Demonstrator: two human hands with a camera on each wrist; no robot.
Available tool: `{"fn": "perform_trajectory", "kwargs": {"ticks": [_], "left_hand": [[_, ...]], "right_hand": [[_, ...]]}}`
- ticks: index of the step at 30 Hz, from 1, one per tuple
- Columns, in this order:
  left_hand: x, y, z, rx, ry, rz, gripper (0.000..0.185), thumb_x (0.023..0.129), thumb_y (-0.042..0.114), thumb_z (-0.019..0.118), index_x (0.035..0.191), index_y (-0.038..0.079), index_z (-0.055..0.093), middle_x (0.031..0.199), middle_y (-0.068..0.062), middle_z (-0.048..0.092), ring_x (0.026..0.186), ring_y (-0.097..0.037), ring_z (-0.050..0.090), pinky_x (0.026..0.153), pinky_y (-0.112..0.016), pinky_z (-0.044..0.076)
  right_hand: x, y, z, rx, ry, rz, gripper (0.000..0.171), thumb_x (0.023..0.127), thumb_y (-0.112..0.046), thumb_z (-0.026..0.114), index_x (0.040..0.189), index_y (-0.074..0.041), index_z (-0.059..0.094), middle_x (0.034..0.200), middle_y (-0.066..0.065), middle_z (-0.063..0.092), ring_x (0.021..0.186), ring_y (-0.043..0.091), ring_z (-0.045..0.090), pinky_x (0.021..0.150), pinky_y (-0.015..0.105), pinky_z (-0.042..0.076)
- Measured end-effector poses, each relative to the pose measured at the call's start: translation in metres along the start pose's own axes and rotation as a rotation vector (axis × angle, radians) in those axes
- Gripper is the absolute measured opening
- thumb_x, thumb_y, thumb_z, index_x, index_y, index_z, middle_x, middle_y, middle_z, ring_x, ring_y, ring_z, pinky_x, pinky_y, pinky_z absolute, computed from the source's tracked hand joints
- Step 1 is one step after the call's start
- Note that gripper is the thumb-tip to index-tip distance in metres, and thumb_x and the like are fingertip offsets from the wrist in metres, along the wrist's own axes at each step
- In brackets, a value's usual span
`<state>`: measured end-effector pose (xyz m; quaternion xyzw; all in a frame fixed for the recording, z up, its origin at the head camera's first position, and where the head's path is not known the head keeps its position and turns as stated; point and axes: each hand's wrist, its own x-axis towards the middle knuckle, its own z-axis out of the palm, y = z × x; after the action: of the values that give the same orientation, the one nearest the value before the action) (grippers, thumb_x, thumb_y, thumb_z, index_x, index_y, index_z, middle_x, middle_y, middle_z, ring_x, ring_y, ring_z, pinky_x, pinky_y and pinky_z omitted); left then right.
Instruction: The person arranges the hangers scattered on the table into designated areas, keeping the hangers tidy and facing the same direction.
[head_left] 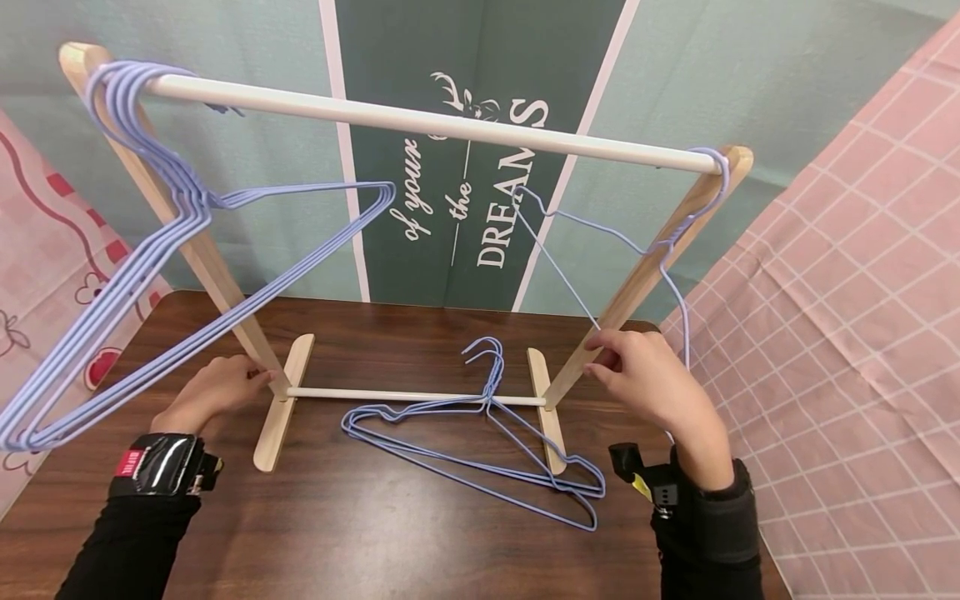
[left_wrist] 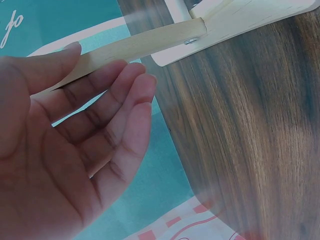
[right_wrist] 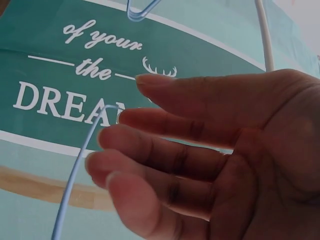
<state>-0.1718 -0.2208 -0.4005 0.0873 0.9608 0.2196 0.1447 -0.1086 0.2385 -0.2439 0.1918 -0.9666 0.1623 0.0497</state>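
Head view count: one wooden clothes rack with white rails (head_left: 420, 125); four or so lilac wire hangers bunched at the rail's left end (head_left: 150, 275); one lilac wire hanger at the rail's right end (head_left: 592, 225); two or three lilac wire hangers flat on the table (head_left: 480, 450).
Left hand (head_left: 213, 392): fingers straight, together, at the rack's left leg.
Right hand (head_left: 648, 379): fingers loosely extended, touching the right-end hanger's wire.
Edges: dark wood table (head_left: 375, 533), bare surface in front.

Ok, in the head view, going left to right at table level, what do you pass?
Left hand → rack's left foot → loose hangers lying on the table → rack's right foot → right hand → pink checked cloth.
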Motion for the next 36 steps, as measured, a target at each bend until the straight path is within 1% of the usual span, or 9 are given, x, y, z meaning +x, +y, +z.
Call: {"fn": "perform_trajectory", "kwargs": {"ticks": [5, 9, 12, 14, 16, 20, 23, 29, 36], "left_hand": [[-0.001, 0.000, 0.000, -0.014, -0.005, 0.004, 0.039, 0.095, 0.028, 0.045, 0.104, -0.006, 0.062, 0.061, -0.002, 0.040, 0.055, -0.016, 0.038, 0.052, -0.030, 0.030], [-0.001, 0.001, 0.000, -0.018, -0.009, 0.007, 0.039, 0.095, 0.027, 0.045, 0.105, -0.006, 0.062, 0.066, -0.004, 0.048, 0.056, -0.016, 0.039, 0.052, -0.030, 0.030], [-0.001, 0.000, 0.000, -0.002, -0.001, 0.017, 0.037, 0.095, 0.026, 0.046, 0.104, -0.006, 0.062, 0.076, -0.013, 0.059, 0.060, -0.018, 0.046, 0.053, -0.033, 0.034], [-0.001, 0.000, 0.000, 0.007, 0.006, 0.023, 0.037, 0.095, 0.026, 0.047, 0.103, -0.006, 0.062, 0.083, -0.018, 0.062, 0.062, -0.020, 0.048, 0.054, -0.034, 0.036], [-0.001, -0.001, 0.000, 0.015, 0.014, 0.028, 0.036, 0.095, 0.026, 0.047, 0.102, -0.006, 0.063, 0.087, -0.020, 0.063, 0.064, -0.020, 0.050, 0.054, -0.035, 0.037], [-0.001, -0.001, 0.000, 0.012, 0.010, 0.020, 0.038, 0.095, 0.027, 0.047, 0.101, -0.006, 0.063, 0.077, -0.012, 0.060, 0.060, -0.018, 0.045, 0.053, -0.033, 0.034], [-0.001, -0.001, 0.000, 0.008, 0.009, 0.018, 0.038, 0.095, 0.027, 0.046, 0.102, -0.006, 0.062, 0.073, -0.009, 0.058, 0.059, -0.018, 0.043, 0.052, -0.032, 0.033], [0.000, -0.001, 0.001, 0.020, 0.018, 0.036, 0.036, 0.095, 0.025, 0.047, 0.102, -0.006, 0.063, 0.086, -0.019, 0.063, 0.062, -0.019, 0.047, 0.053, -0.034, 0.035], [0.000, -0.001, 0.001, 0.014, 0.014, 0.026, 0.036, 0.095, 0.026, 0.047, 0.103, -0.005, 0.063, 0.083, -0.016, 0.062, 0.063, -0.019, 0.047, 0.054, -0.034, 0.035]], "right_hand": [[-0.001, -0.004, 0.006, 0.005, 0.009, 0.004, 0.012, 0.078, 0.000, 0.067, 0.089, 0.002, 0.065, 0.061, -0.003, 0.058, 0.054, 0.008, 0.051, 0.051, 0.028, 0.040], [-0.001, -0.008, 0.012, 0.018, -0.003, 0.001, 0.012, 0.077, 0.000, 0.068, 0.088, 0.003, 0.065, 0.059, -0.004, 0.056, 0.053, 0.007, 0.049, 0.050, 0.027, 0.039], [-0.002, -0.010, 0.017, 0.026, -0.019, 0.007, 0.013, 0.078, -0.001, 0.067, 0.089, 0.003, 0.064, 0.059, -0.005, 0.055, 0.052, 0.006, 0.047, 0.051, 0.027, 0.038], [-0.002, -0.012, 0.020, 0.030, -0.026, 0.010, 0.013, 0.078, -0.001, 0.067, 0.090, 0.003, 0.064, 0.059, -0.005, 0.054, 0.051, 0.006, 0.046, 0.051, 0.027, 0.038], [-0.003, -0.013, 0.022, 0.031, -0.031, 0.016, 0.013, 0.078, 0.000, 0.066, 0.090, 0.003, 0.064, 0.058, -0.004, 0.053, 0.050, 0.006, 0.045, 0.051, 0.027, 0.038], [-0.003, -0.015, 0.026, 0.034, -0.035, 0.023, 0.014, 0.078, 0.000, 0.066, 0.091, 0.003, 0.064, 0.058, -0.004, 0.053, 0.050, 0.006, 0.045, 0.051, 0.027, 0.038], [-0.004, -0.015, 0.029, 0.036, -0.043, 0.028, 0.014, 0.078, 0.000, 0.066, 0.091, 0.002, 0.064, 0.059, -0.005, 0.053, 0.051, 0.006, 0.045, 0.051, 0.027, 0.038], [-0.007, -0.015, 0.036, 0.034, -0.056, 0.040, 0.015, 0.078, 0.000, 0.067, 0.092, 0.001, 0.065, 0.059, -0.004, 0.052, 0.052, 0.007, 0.044, 0.051, 0.027, 0.038], [-0.011, -0.016, 0.042, 0.039, -0.049, 0.067, 0.013, 0.077, 0.001, 0.067, 0.090, 0.003, 0.064, 0.060, -0.002, 0.056, 0.053, 0.007, 0.048, 0.051, 0.027, 0.040]]}}
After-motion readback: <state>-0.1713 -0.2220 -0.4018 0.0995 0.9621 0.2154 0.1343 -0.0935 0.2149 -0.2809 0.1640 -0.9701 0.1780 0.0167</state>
